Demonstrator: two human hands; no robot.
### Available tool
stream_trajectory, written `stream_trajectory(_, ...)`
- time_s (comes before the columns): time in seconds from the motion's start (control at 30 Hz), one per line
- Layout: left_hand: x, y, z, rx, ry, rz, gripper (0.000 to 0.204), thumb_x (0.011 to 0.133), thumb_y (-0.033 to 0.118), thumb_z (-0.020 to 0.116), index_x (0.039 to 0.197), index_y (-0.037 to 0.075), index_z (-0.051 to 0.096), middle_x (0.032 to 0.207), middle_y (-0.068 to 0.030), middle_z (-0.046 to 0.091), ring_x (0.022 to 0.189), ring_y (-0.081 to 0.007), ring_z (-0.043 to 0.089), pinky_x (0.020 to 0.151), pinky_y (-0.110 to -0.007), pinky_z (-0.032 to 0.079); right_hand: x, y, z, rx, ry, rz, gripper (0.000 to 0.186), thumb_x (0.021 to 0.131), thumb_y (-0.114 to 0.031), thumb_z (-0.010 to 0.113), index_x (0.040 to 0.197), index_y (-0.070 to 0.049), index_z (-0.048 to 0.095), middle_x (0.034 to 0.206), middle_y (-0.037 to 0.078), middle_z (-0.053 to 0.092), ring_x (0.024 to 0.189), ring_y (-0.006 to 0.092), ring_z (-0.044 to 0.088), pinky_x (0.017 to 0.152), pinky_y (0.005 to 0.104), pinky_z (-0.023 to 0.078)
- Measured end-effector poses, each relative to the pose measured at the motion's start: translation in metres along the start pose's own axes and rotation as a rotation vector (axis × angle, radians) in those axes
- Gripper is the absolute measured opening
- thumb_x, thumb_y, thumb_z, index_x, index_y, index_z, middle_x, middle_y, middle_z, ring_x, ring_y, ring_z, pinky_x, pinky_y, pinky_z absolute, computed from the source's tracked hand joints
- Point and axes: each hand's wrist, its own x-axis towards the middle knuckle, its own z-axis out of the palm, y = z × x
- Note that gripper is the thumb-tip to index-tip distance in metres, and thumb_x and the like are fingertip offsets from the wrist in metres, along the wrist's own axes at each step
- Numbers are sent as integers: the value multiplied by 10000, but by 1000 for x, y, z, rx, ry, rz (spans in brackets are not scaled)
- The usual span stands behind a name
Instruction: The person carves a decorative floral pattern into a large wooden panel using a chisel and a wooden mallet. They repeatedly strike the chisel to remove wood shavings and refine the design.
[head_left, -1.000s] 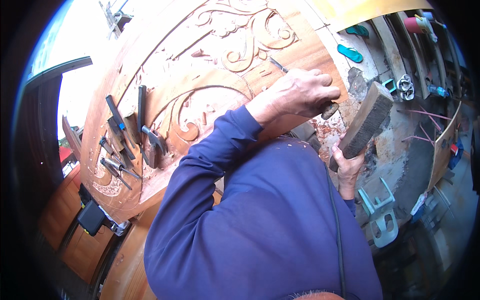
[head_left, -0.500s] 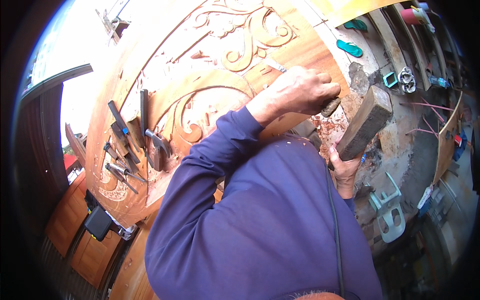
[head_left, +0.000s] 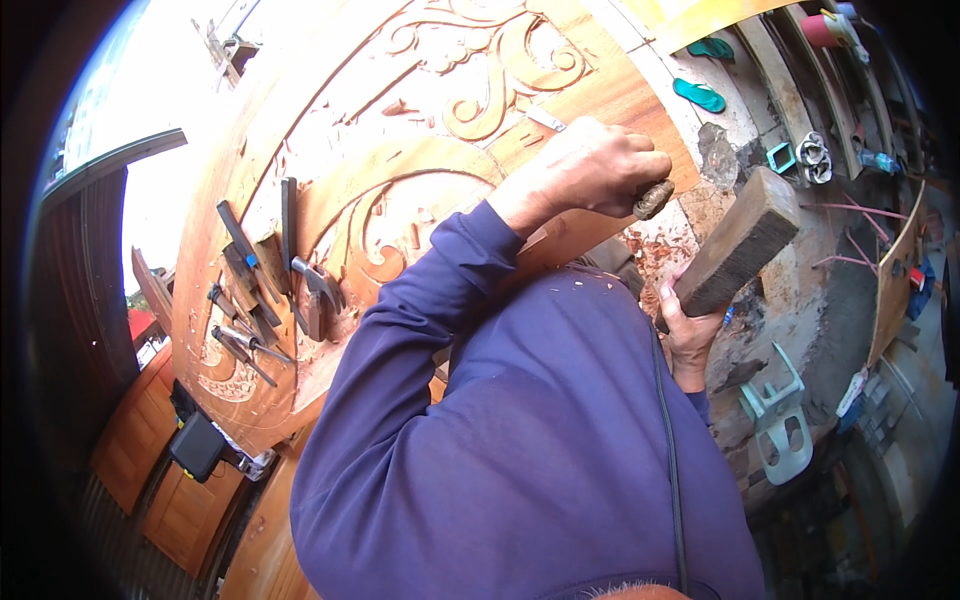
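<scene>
My left hand (head_left: 592, 168) is closed around a chisel (head_left: 545, 119). Its metal blade sticks out past the far side of the fist, close over a plain strip of the carved wooden panel (head_left: 628, 95); whether the edge touches the wood, I cannot tell. The handle's worn end shows on the right side of the fist. Lower right, my right hand (head_left: 690, 335) grips a wooden mallet (head_left: 745, 240), a heavy dark block tilted up and to the right, apart from the chisel. Raised scrolls and loose shavings cover much of the panel.
Several chisels and a hammer (head_left: 318, 284) lie on the panel's left part. A black case (head_left: 197, 447) sits by its lower left edge. On the floor to the right are green slippers (head_left: 699, 95), a pale green plastic chair (head_left: 780, 430) and a leaning board (head_left: 895, 285).
The mallet has swung slightly to the right, away from the chisel. My left hand, with the chisel in it, has shifted a little to the left and up.
</scene>
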Motion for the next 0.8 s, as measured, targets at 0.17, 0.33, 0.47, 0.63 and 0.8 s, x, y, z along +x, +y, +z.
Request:
stream_trajectory(0.17, 0, -1, -1, -18, 25, 0, 283, 874, 300, 769, 742, 143, 574, 630, -29, 526, 537, -247, 603, 424, -392, 431, 6, -12, 13, 147, 41, 26, 373, 841, 46, 708, 1172, 7, 541, 1007, 76, 612, 845, 146, 637, 771, 293, 549)
stream_trajectory(0.33, -1, -3, -6, -58, 47, 13, 291, 878, 290, 774, 731, 148, 566, 624, -27, 517, 531, -247, 588, 424, -386, 423, 15, 25, 43, 92, 147, -140, 514, 802, 13, 750, 1255, 3, 508, 1066, 94, 619, 915, 189, 645, 846, 348, 532)
stream_trajectory(0.47, -4, -10, -7, -73, -14, 23, 224, 771, 208, 790, 760, 148, 574, 654, -26, 535, 550, -262, 598, 440, -393, 439, 37, 49, 43, -436, 81, -317, 758, 757, -83, 828, 1386, -25, 408, 1134, 171, 650, 967, 270, 695, 832, 379, 562)
stream_trajectory(0.63, -7, -6, -5, -85, -14, 19, 265, 607, 130, 760, 822, 151, 606, 715, -25, 572, 591, -278, 626, 463, -403, 475, 37, 62, 36, -218, 30, -241, 762, 756, -76, 826, 1388, -18, 405, 1120, 150, 642, 927, 214, 692, 797, 356, 571)
stream_trajectory(0.8, -7, -7, -11, -69, -95, 7, 183, 682, 153, 722, 834, 169, 622, 713, -25, 603, 638, -276, 667, 499, -425, 522, 49, 37, 53, -477, 141, -421, 714, 779, -59, 811, 1371, -14, 415, 1077, 141, 658, 873, 208, 706, 758, 377, 566)
